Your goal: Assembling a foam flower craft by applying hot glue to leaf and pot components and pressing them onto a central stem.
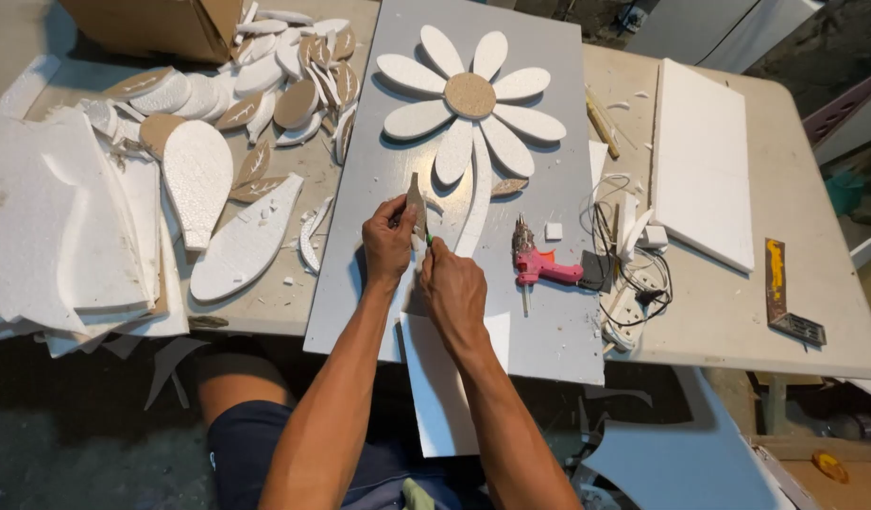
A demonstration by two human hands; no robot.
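Observation:
My left hand [386, 244] pinches a small tan leaf-shaped foam piece [416, 200] and holds it upright over a grey board [360, 283]. Close beside it, my right hand [452, 288] grips a thin green-handled tool [427, 236] whose tip meets the leaf's lower edge. Higher on the board lies a white foam daisy [469, 99] with a brown round centre, a white stem [475, 212] and one tan leaf [508, 187]. A white sheet [445, 387] hangs off the board's near edge under my right forearm.
A pink glue gun [541, 269] lies right of my hands, by tangled cables and a power strip [629, 293]. Foam petals and tan leaves [265, 85] pile up at left near a cardboard box [162, 24]. White foam slabs [700, 156] and a metal ruler [776, 279] sit at right.

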